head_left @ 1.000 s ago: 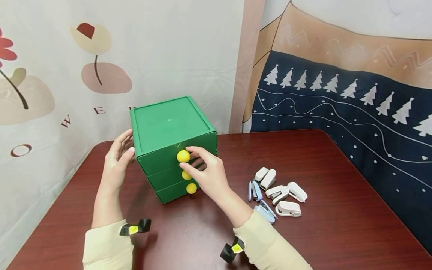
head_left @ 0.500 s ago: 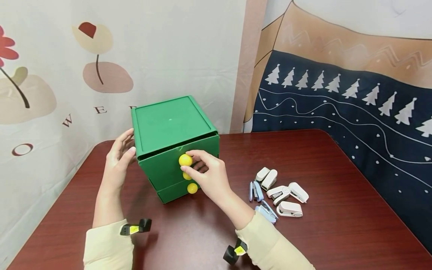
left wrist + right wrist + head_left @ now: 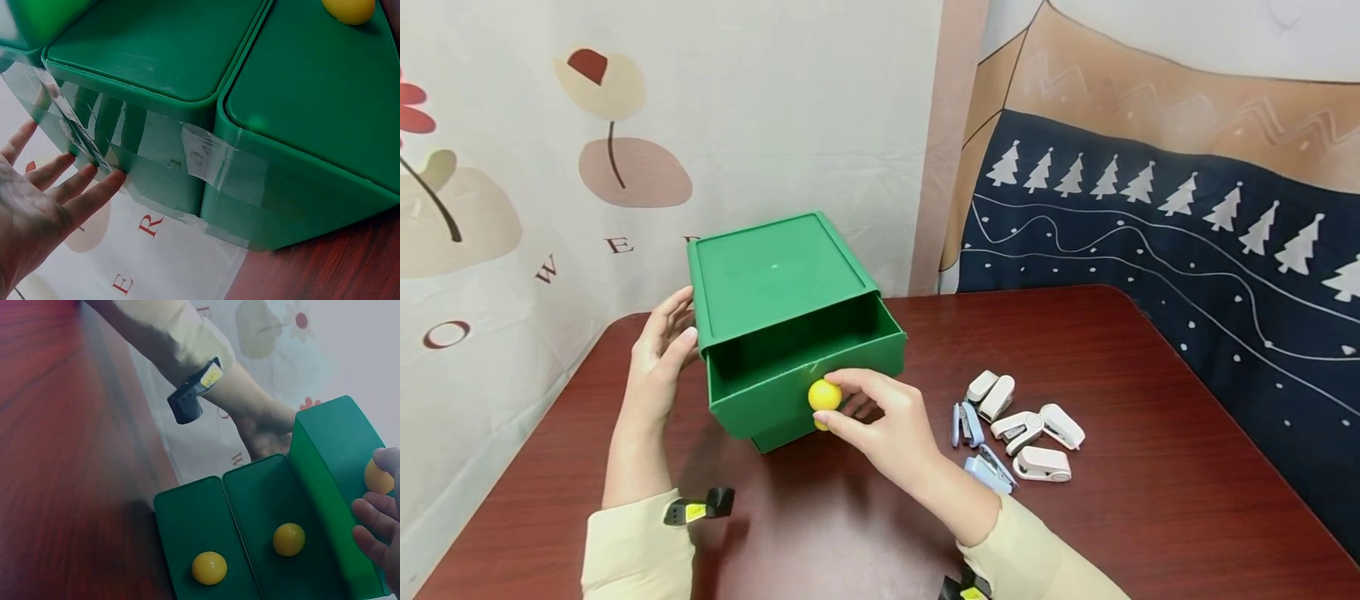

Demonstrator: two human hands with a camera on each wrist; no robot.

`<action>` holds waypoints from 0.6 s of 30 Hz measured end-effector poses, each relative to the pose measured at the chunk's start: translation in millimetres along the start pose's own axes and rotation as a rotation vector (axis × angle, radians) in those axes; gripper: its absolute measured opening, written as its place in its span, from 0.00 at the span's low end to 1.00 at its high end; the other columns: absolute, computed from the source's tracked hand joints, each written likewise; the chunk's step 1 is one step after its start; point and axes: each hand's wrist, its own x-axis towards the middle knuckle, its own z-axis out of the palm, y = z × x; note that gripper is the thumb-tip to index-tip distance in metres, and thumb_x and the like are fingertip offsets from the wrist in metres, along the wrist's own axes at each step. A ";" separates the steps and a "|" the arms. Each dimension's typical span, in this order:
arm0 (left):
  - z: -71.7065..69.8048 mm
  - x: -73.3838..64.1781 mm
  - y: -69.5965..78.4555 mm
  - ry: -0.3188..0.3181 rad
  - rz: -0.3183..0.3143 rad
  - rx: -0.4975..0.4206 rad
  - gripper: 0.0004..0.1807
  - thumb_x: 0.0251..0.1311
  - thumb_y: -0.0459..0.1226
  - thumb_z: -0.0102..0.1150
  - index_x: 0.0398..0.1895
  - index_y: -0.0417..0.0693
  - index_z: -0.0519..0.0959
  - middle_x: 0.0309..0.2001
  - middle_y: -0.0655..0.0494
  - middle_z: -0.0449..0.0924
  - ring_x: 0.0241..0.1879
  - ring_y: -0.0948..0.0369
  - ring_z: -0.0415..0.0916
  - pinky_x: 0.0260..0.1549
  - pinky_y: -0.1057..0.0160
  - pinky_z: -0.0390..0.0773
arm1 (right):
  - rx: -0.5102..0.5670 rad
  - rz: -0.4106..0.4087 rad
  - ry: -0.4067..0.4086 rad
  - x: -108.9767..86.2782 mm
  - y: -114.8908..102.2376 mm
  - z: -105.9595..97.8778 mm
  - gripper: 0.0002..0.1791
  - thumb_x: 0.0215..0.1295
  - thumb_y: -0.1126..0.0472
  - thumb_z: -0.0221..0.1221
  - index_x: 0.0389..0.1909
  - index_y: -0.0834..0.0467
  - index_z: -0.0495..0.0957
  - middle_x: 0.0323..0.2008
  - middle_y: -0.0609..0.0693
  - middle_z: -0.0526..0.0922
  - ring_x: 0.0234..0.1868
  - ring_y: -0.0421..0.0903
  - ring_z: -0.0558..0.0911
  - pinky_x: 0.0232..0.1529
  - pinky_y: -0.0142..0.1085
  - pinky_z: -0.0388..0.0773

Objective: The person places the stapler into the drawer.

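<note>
A green drawer box [image 3: 778,271] with three drawers and round yellow knobs stands on the table. Its top drawer [image 3: 805,396] is pulled out, and the part of its inside that shows holds nothing. My right hand [image 3: 887,421] pinches the top yellow knob [image 3: 824,396] between thumb and fingers. Against the box's left side, the fingertips of my left hand [image 3: 658,354] rest with the fingers spread, as the left wrist view shows on the taped side wall [image 3: 156,150]. In the right wrist view the lower two drawers, with the middle knob [image 3: 289,539] and bottom knob [image 3: 209,568], are closed.
Several small staplers lie in a group to the right of the box, among them a white stapler [image 3: 1042,464] and a light blue stapler [image 3: 990,470]. The dark red table [image 3: 1150,400] meets a printed cloth [image 3: 820,108] behind.
My right hand has drawn the top drawer out of the box, toward me and slightly right, keeping its pinch on the knob. The left hand has stayed at the box's side.
</note>
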 end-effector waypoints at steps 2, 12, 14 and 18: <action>-0.2 -0.1 0.1 0.005 0.002 0.006 0.26 0.67 0.34 0.47 0.69 0.49 0.66 0.58 0.54 0.71 0.58 0.57 0.66 0.44 0.69 0.70 | 0.004 -0.009 0.000 -4.4 -2.4 -2.9 0.20 0.49 0.65 0.73 0.44 0.56 0.81 0.35 0.46 0.83 0.28 0.35 0.79 0.30 0.30 0.77; 0.2 1.0 -1.8 0.013 0.030 -0.003 0.26 0.66 0.33 0.46 0.68 0.48 0.67 0.58 0.52 0.72 0.57 0.57 0.67 0.43 0.69 0.70 | 0.009 -0.119 -0.012 -19.9 -14.0 -13.1 0.22 0.46 0.68 0.73 0.44 0.59 0.80 0.35 0.50 0.83 0.28 0.38 0.82 0.32 0.29 0.77; 0.4 1.2 -2.3 0.012 0.032 -0.006 0.26 0.66 0.33 0.46 0.68 0.47 0.67 0.58 0.52 0.72 0.57 0.56 0.67 0.43 0.69 0.70 | 0.003 -0.129 -0.013 -22.6 -15.9 -15.4 0.21 0.47 0.68 0.73 0.44 0.58 0.80 0.35 0.49 0.83 0.29 0.37 0.82 0.33 0.28 0.77; 1.0 1.4 -2.8 0.008 0.035 -0.011 0.26 0.66 0.33 0.47 0.68 0.47 0.67 0.58 0.52 0.71 0.57 0.56 0.67 0.43 0.69 0.70 | 0.004 -0.142 -0.018 -27.8 -18.2 -19.0 0.21 0.47 0.67 0.73 0.44 0.58 0.80 0.35 0.48 0.83 0.29 0.37 0.82 0.33 0.28 0.77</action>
